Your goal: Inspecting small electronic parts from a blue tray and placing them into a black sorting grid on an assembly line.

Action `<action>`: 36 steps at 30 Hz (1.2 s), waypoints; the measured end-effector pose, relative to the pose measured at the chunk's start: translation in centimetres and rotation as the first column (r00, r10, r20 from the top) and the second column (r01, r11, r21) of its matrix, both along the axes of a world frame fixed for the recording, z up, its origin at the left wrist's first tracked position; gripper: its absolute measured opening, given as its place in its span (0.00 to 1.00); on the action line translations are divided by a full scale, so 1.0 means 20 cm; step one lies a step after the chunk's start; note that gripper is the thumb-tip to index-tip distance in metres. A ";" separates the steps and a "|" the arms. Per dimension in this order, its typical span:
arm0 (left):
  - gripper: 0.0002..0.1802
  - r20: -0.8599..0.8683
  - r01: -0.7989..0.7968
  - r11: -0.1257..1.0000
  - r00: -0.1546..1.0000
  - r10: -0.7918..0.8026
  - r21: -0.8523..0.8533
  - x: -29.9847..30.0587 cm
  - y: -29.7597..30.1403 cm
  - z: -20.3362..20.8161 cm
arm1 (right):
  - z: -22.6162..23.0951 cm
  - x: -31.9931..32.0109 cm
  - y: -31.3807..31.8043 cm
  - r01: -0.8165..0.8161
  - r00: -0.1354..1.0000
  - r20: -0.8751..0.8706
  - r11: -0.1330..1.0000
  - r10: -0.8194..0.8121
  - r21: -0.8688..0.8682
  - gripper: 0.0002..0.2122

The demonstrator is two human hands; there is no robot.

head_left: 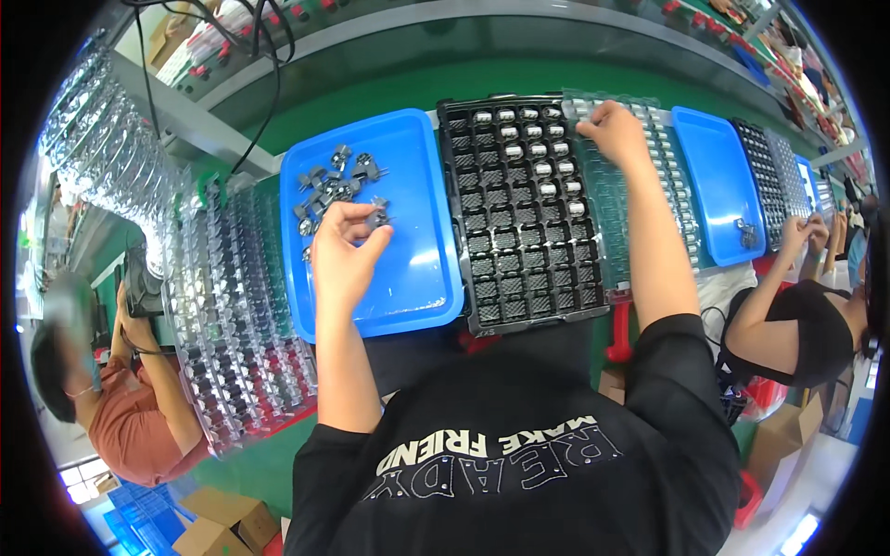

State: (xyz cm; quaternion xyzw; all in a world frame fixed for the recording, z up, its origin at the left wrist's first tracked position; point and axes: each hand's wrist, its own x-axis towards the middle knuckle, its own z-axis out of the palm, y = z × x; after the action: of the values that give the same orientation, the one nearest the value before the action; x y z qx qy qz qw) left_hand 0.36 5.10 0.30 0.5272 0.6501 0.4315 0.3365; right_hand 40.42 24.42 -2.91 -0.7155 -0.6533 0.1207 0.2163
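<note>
Pinching grey component (pixel 378 219), left hand (pixel 347 252), over left blue tray (pixel 408 301) | right hand (pixel 616 135): cannot tell grip | drop risk: fingertip-only pinch

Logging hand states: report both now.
Left hand: closed, pinching a small grey part above the blue tray.
Right hand: curled near the clear tray; whether it holds anything cannot be told.

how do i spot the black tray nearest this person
Start at the large blue tray under the left hand. Directly right lies the black tray, a pocketed grid partly filled with silver pieces. Beside the blue tray and clear tray, it alone is black.
</note>
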 end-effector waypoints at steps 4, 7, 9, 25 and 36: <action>0.20 0.555 0.138 0.987 0.816 -0.161 0.084 -0.02 -0.06 -0.01 | -0.02 0.02 0.06 -0.136 0.988 -0.069 0.989 0.141 0.062 0.09; 0.24 0.770 0.177 0.981 0.615 -0.169 0.073 0.01 -0.11 0.07 | -0.04 0.13 0.07 -0.221 0.970 -0.089 0.974 0.225 0.057 0.08; 0.26 0.804 0.217 0.966 0.545 -0.238 0.139 0.03 -0.15 0.12 | -0.15 0.28 0.14 -0.243 0.954 -0.172 0.969 0.246 0.038 0.07; 0.17 0.635 0.251 0.912 0.657 -0.407 0.324 0.20 -0.31 0.22 | 0.54 -0.72 -1.05 -0.423 0.300 -0.831 0.846 0.468 0.323 0.08; 0.27 0.605 0.228 0.896 0.672 -0.428 0.380 0.27 -0.33 0.27 | 0.49 -0.87 -1.09 -0.416 0.479 -0.375 0.582 0.793 0.699 0.15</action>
State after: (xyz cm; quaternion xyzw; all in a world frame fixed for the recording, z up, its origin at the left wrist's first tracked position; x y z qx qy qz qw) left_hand 5.73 -1.56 5.72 0.4846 0.3107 0.6093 0.5453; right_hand 23.04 2.56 6.92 -0.2424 -0.7549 0.2545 0.5538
